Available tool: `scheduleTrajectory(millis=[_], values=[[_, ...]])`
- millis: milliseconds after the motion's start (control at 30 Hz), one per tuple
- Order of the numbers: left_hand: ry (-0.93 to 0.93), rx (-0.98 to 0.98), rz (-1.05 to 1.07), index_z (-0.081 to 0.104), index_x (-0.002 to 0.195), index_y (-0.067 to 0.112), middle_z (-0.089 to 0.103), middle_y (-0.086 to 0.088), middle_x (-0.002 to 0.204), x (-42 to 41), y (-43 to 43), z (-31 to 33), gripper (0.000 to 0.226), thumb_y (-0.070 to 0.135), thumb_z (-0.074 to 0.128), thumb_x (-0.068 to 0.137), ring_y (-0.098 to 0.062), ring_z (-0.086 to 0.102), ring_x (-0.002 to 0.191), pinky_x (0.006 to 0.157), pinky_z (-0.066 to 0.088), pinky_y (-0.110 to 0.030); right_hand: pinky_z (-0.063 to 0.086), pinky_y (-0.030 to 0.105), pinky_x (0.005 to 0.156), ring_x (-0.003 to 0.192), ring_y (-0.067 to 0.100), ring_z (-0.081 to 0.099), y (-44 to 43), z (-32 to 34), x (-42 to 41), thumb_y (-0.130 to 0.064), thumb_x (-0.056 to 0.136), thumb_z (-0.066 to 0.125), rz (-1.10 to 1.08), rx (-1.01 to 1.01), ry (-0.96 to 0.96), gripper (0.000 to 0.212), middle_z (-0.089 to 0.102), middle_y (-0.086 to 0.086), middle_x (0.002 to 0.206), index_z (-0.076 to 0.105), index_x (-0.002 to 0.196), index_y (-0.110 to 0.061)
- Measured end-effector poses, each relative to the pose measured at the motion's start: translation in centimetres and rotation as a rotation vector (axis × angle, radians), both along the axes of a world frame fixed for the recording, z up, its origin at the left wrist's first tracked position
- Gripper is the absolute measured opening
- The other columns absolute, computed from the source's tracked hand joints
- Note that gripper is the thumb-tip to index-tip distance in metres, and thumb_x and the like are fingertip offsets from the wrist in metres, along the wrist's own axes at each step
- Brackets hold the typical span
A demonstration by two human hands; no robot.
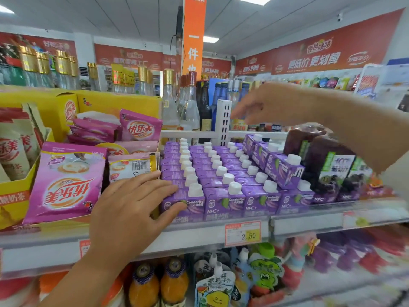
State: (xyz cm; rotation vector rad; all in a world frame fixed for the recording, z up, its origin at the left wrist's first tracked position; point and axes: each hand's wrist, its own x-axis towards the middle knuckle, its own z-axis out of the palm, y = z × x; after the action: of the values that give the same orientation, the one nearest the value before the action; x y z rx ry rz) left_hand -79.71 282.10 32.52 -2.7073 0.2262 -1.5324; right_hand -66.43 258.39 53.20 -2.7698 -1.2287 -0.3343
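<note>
Rows of purple juice cartons (223, 202) with white caps fill a shop shelf (199, 233). My left hand (130, 209) lies flat with straight fingers against the front-left carton (183, 204), thumb on its face. My right hand (274, 103) hovers above the back of the rows, fingers relaxed and pointing left, holding nothing. A second layer of purple cartons (278, 167) sits on top of the rows at the right, below my right forearm.
Pink milk-tea packets (64, 182) in yellow boxes (119, 103) stand left of the cartons. Dark grape juice cartons (332, 165) stand at the right. Glass bottles (190, 107) rise behind. A price tag (243, 233) reads 2.50. Orange bottles (159, 284) and pouches fill the shelf below.
</note>
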Motion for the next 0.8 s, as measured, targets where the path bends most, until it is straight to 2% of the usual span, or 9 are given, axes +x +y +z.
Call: scheduleTrajectory(millis=[33, 100, 167, 300, 367, 433, 600, 700, 800], values=[[0.007, -0.001, -0.002, 0.078, 0.099, 0.023, 0.075, 0.008, 0.104, 0.0, 0.0, 0.1, 0.039, 0.056, 0.06, 0.089, -0.013, 0.065, 0.113, 0.088, 0.044, -0.032, 0.037, -0.003, 0.072, 0.076, -0.024, 0.053, -1.5, -0.2, -1.4, -0.02, 0.096, 0.059, -0.025, -0.018, -0.008, 0.028, 0.056, -0.03, 0.094, 0.063, 0.116, -0.039], [0.012, -0.005, -0.006, 0.078, 0.099, 0.022, 0.075, 0.007, 0.104, -0.1, 0.0, 0.2, 0.04, 0.056, 0.059, 0.089, -0.014, 0.065, 0.113, 0.088, 0.044, -0.033, 0.039, 0.002, 0.074, 0.076, -0.021, 0.051, -4.2, -1.0, -3.5, -0.027, 0.096, 0.058, -0.11, -0.083, -0.004, 0.027, 0.051, -0.035, 0.092, 0.061, 0.118, -0.043], [0.002, -0.013, -0.005, 0.077, 0.099, 0.021, 0.075, 0.006, 0.104, -0.3, -0.3, 0.3, 0.039, 0.055, 0.059, 0.089, -0.016, 0.065, 0.112, 0.087, 0.045, -0.036, 0.046, 0.018, 0.084, 0.086, -0.006, 0.054, -6.1, -2.4, -4.3, -0.036, 0.095, 0.056, -0.209, -0.161, -0.015, 0.029, 0.058, -0.025, 0.104, 0.06, 0.124, -0.041], [-0.009, -0.04, -0.007, 0.077, 0.101, 0.019, 0.074, 0.005, 0.103, -0.6, -1.1, 0.2, 0.04, 0.052, 0.057, 0.089, -0.02, 0.063, 0.113, 0.091, 0.043, -0.04, 0.042, 0.021, 0.063, 0.077, 0.006, 0.055, -7.5, -5.5, -3.8, -0.052, 0.093, 0.051, -0.322, -0.147, -0.068, 0.036, 0.061, -0.007, 0.115, 0.058, 0.124, -0.035], [-0.018, -0.061, -0.016, 0.075, 0.104, 0.019, 0.073, 0.004, 0.105, -0.8, -1.8, 0.2, 0.037, 0.048, 0.058, 0.088, -0.021, 0.06, 0.115, 0.095, 0.04, -0.041, 0.036, 0.024, 0.059, 0.074, 0.012, 0.05, -7.4, -7.1, -3.5, -0.054, 0.092, 0.052, -0.381, -0.07, -0.11, 0.042, 0.059, 0.001, 0.116, 0.055, 0.125, -0.029], [-0.042, -0.078, -0.044, 0.074, 0.107, 0.019, 0.072, 0.004, 0.108, -1.2, -2.8, 0.0, 0.032, 0.041, 0.061, 0.088, -0.022, 0.058, 0.117, 0.097, 0.04, -0.041, 0.038, 0.03, 0.068, 0.083, 0.02, 0.05, -7.1, -8.6, -3.1, -0.052, 0.09, 0.058, -0.419, 0.008, -0.101, 0.047, 0.057, 0.006, 0.117, 0.052, 0.126, -0.023], [-0.062, -0.173, -0.122, 0.071, 0.115, 0.017, 0.069, 0.003, 0.117, -2.9, -5.2, -0.9, 0.031, 0.031, 0.061, 0.09, -0.023, 0.058, 0.119, 0.102, 0.043, -0.044, 0.037, 0.032, 0.064, 0.073, 0.023, 0.055, -7.5, -11.6, -3.7, -0.029, 0.088, 0.065, -0.399, 0.357, -0.137, 0.029, 0.049, 0.003, 0.109, 0.055, 0.115, -0.023], [0.022, -0.291, -0.208, 0.066, 0.123, 0.02, 0.064, 0.011, 0.122, -4.4, -7.2, -1.6, 0.037, 0.035, 0.057, 0.091, -0.009, 0.053, 0.121, 0.11, 0.034, -0.025, 0.045, 0.033, 0.066, 0.07, 0.016, 0.058, -8.6, -12.8, -6.5, -0.024, 0.087, 0.067, -0.248, 0.64, -0.195, 0.025, 0.048, -0.009, 0.104, 0.057, 0.109, -0.027], [0.281, -0.667, -0.356, 0.055, 0.133, 0.038, 0.056, 0.029, 0.128, -5.7, -9.1, -2.3, 0.049, 0.052, 0.053, 0.087, 0.012, 0.048, 0.121, 0.103, 0.036, -0.011, 0.047, 0.02, 0.062, 0.068, 0.008, 0.056, -8.6, -14.9, -10.4, -0.017, 0.086, 0.069, -0.002, 0.868, 0.123, 0.025, 0.054, -0.022, 0.09, 0.061, 0.102, -0.034]])
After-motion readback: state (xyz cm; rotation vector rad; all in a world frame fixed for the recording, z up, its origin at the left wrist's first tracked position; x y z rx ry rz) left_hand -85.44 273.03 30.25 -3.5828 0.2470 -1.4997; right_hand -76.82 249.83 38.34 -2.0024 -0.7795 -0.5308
